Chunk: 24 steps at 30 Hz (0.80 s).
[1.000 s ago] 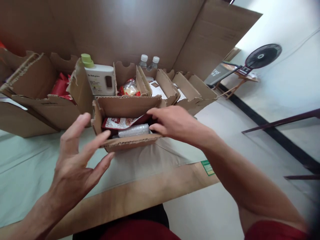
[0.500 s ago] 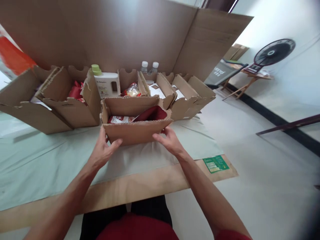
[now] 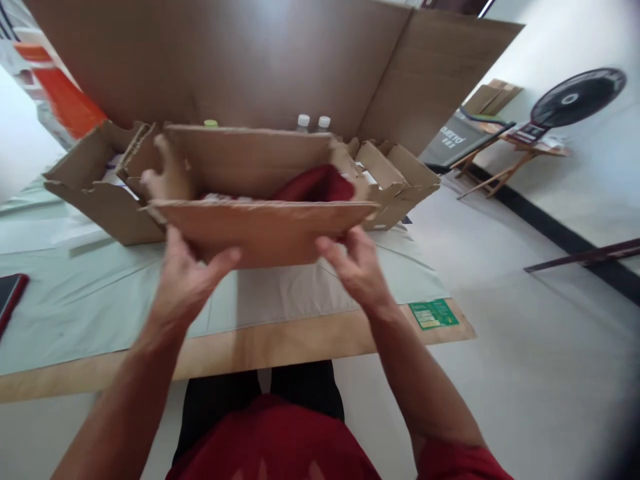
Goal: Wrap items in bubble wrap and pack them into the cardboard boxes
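Note:
Between my hands, a long open-topped cardboard box (image 3: pixel 265 233) is held up off the cloth, its near wall facing me. Inside it lie a dark red item (image 3: pixel 320 183) and something white and red, blurred, along the near wall. My left hand (image 3: pixel 193 273) grips the lower left corner, thumb on the front face and fingers hidden beneath. On the lower right, my right hand (image 3: pixel 353 267) holds the box the same way. The raised box hides much of the row of boxes behind it.
Other cardboard boxes stand left (image 3: pixel 100 200) and right (image 3: pixel 407 180), before a tall cardboard panel (image 3: pixel 280 67). Two bottle caps (image 3: pixel 313 123) show over the held box. A dark red-edged device (image 3: pixel 10 297) lies at the left; a fan (image 3: pixel 575 100) stands far right.
Both hands have lifted the box up and closer to me; it now looks larger and covers more of the boxes behind. The view has shifted slightly, bringing the device at left into sight.

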Each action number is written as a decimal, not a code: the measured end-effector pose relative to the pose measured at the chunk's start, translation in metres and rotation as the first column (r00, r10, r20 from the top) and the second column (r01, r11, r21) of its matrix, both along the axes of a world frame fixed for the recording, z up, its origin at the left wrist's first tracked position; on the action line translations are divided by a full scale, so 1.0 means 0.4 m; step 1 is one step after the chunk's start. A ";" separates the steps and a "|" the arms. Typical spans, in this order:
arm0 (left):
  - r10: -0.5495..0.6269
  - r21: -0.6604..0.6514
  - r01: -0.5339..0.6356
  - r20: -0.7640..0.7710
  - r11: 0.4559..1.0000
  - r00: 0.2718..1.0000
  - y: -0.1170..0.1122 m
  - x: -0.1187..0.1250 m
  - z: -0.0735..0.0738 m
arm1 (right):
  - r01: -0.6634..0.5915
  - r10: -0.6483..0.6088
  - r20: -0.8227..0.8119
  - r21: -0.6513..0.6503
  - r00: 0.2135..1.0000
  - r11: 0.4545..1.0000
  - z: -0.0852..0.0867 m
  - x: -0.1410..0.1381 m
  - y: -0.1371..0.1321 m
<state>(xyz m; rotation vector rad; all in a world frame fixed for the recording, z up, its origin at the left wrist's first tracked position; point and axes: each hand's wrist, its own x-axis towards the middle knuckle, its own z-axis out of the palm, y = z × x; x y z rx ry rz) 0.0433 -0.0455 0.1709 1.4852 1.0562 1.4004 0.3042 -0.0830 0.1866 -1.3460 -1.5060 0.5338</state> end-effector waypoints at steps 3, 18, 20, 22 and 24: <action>-0.146 -0.006 0.146 -0.002 0.989 0.989 -0.016 0.088 -0.002 | 0.193 -0.193 -0.006 0.092 0.981 0.977 0.002 0.068 -0.056; -0.140 0.026 0.140 0.009 0.990 0.990 -0.016 0.085 0.019 | 0.246 -0.251 0.002 0.180 0.968 0.952 -0.001 0.033 -0.076; -0.119 -0.051 0.119 0.009 0.992 0.993 -0.027 0.092 -0.030 | 0.270 -0.270 -0.027 0.185 0.962 0.945 -0.050 0.036 -0.125; -0.045 -0.137 0.048 0.027 0.989 0.999 -0.021 0.046 -0.084 | 0.229 -0.224 -0.050 0.126 0.973 0.965 -0.111 -0.008 -0.164; 0.022 -0.191 -0.011 0.054 0.982 0.998 0.006 -0.032 -0.125 | 0.145 -0.143 -0.053 0.041 0.988 0.989 -0.168 -0.076 -0.188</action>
